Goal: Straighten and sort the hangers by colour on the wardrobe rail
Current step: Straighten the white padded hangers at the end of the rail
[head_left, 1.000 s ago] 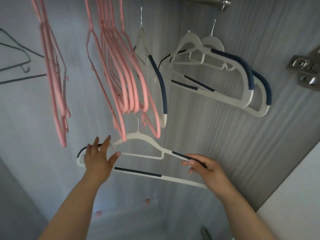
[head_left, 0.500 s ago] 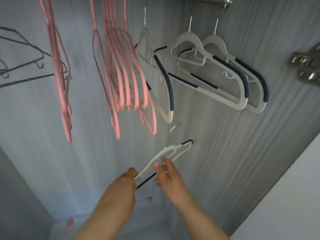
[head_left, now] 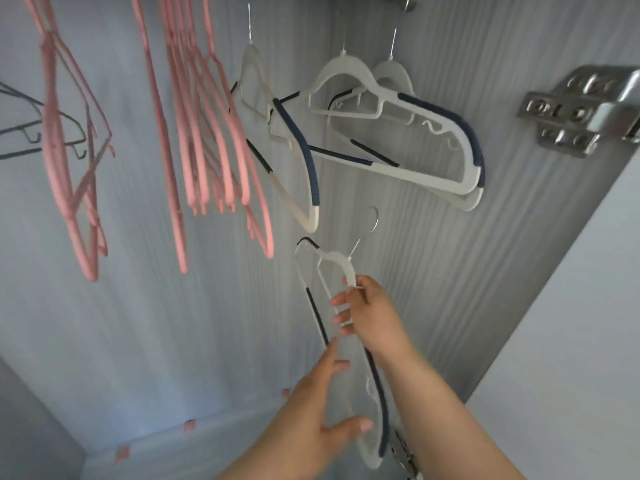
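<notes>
Nearest, at 6 o'clock, the left hand (head_left: pixel 320 410) is spread wide, with its fingers and thumb loose against the lower half of a white plastic hanger with navy non-slip strips (head_left: pixel 346 268). It steadies the hanger and does not look to be gripping it. Just beyond, at the centre, the right hand (head_left: pixel 372 315) is curled round the same hanger's shoulder below the neck and carries it. The hanger is off the rail and turned edge-on, running from 6 o'clock towards 12, and its thin metal hook (head_left: pixel 372 220) points up and is free of everything. Farther off at 1 o'clock hang the matching white-and-navy hangers (head_left: pixel 346 71), tilted and overlapping one another. At 11 o'clock is a bunch of slim pink hangers (head_left: pixel 194 133), with more pink ones at 10 o'clock. The end of the metal wardrobe rail (head_left: pixel 405 1) just shows at 12 o'clock. The step in hand looks like returning the white hanger to its own group. It would go best if the right hand alone took the weight at the neck and turned the hook's opening square to the rail. The lift should pass through the gap at 12 o'clock between the pink bunch and the white set, so that the hook snags neither. Once it hangs, its neighbours could be nudged parallel.
</notes>
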A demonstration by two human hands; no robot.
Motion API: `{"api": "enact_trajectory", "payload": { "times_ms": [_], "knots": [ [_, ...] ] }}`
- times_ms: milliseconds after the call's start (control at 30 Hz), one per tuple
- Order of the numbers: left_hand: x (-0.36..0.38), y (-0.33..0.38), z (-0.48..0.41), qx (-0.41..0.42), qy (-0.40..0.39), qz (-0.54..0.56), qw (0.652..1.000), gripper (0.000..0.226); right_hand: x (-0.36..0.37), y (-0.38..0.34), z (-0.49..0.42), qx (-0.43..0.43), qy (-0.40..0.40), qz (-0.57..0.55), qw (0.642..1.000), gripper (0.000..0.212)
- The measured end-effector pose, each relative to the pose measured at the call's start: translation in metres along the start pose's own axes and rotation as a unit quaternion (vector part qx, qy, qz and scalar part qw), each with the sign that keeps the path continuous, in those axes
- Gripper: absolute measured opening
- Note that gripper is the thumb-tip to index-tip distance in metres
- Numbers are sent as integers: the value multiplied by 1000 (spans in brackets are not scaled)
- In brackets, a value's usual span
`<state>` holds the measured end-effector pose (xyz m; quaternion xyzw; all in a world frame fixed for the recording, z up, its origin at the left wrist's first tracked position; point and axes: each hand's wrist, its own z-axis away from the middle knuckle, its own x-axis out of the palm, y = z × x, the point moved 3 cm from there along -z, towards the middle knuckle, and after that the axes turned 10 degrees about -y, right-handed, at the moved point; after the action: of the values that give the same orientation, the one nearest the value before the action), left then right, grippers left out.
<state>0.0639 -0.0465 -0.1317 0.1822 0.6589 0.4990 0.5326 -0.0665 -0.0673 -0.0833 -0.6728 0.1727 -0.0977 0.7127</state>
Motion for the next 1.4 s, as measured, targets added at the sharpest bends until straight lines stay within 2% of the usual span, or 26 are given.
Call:
{"api": "enact_trajectory", "payload": {
  "times_ms": [67,200,400,467,533,633,700,767,933,1033,1133,1200,1300,1400],
  "knots": [
    [16,9,-5,2,-22,0,1000,97,-16,-8,-1,-25,20,33,999,21],
    [35,37,-15,14,0,-11,1000,75,-32,-20,-5,-46,29,66,996,22],
    [51,38,-30,2,66,-58,996,76,-43,-31,-6,-50,27,28,998,20],
    [59,30,-36,17,49,-31,998,78,-43,-21,1,-34,9,64,997,22],
    [68,22,-43,18,25,-7,999,75,-42,-9,9,-22,-8,92,996,35],
    [77,15,-57,-17,-3,36,999,64,-48,-6,18,-50,13,109,993,51],
    [78,19,-66,-16,-30,48,998,70,-56,-16,19,-78,28,136,987,57],
    [73,30,-69,18,-37,17,999,78,-61,-29,16,-94,29,155,983,61],
    [55,60,-73,76,33,18,996,84,-67,-63,5,-115,14,161,980,60],
    [41,72,-79,100,77,-1,992,97,-69,-87,-9,-127,38,129,983,40],
    [25,80,-91,136,112,-5,984,92,-68,-113,-27,-121,42,55,990,30],
    [13,83,-102,145,142,4,979,91,-65,-131,-35,-150,24,28,988,31],
    [-8,90,-117,182,178,21,967,85,-65,-152,-44,-179,3,-72,981,27],
    [-30,97,-130,199,199,41,959,78,-69,-166,-53,-194,29,-9,981,37]
  ]
}}
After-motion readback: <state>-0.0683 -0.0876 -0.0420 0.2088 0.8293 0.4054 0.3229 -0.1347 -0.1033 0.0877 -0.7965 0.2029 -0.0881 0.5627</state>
